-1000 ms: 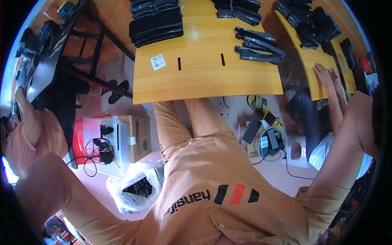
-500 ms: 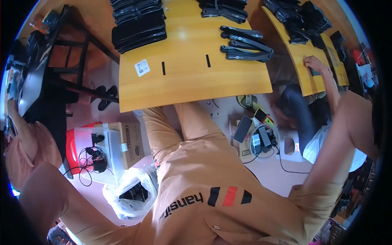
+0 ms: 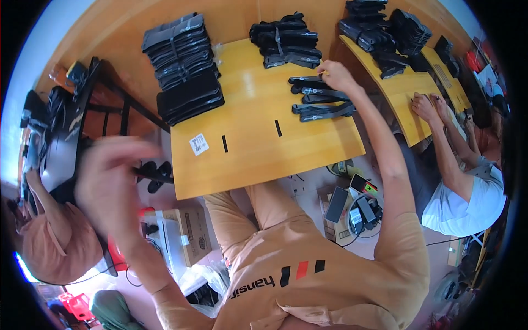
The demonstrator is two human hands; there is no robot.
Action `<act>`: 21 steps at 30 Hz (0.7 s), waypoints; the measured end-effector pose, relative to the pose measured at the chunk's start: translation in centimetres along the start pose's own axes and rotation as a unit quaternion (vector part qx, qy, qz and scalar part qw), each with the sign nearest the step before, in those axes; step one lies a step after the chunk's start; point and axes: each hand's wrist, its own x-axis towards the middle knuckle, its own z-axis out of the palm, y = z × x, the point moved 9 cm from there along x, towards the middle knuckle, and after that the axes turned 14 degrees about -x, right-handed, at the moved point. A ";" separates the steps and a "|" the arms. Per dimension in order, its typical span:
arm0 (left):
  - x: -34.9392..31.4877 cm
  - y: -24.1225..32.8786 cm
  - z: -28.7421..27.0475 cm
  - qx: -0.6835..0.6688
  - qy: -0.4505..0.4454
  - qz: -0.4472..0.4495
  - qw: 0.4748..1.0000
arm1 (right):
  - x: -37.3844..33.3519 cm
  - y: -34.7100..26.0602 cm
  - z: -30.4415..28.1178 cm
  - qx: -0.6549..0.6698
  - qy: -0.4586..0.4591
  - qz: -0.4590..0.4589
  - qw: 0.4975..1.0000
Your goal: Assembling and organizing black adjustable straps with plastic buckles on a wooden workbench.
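My right hand reaches over the right side of the yellow table, at the far end of several loose black fabric bands lying in a group. Its fingers are curled together; what they hold, if anything, is too small to make out. Raised off the table's left side, my left hand is smeared by motion, its fingers unclear. A tied bundle of black bands sits beyond my right hand. At the table's left stand a tied stack of black fabric pieces and, nearer, a flat black stack.
The yellow table bears a white printed label and two short black strips. Below lie a phone, a tub of chargers and a cardboard box. People sit at both sides, one in a white shirt.
My view has shifted, showing more of the table's far side. Both my arms have come up: the right hand to the black bands, the left beside the table. The neighbour at right now shows both hands.
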 end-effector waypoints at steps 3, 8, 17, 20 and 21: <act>-1.0 -6.8 11.9 -0.034 -0.235 -0.076 0.968 | 0.9 -1.1 4.4 -0.018 -0.061 -0.012 0.998; -1.5 -13.5 28.1 0.028 -0.357 0.064 0.932 | 0.7 -0.5 6.8 0.026 -0.076 -0.020 0.997; -0.8 -19.9 40.0 0.147 -0.335 0.092 0.926 | 0.8 2.1 7.4 0.096 -0.085 0.010 0.992; -1.3 -21.6 40.3 0.177 -0.325 0.071 0.926 | 0.8 1.5 7.2 0.113 -0.103 -0.008 0.988; -1.5 -22.2 40.4 0.193 -0.327 0.062 0.923 | 0.9 0.8 6.9 0.103 -0.115 -0.021 0.988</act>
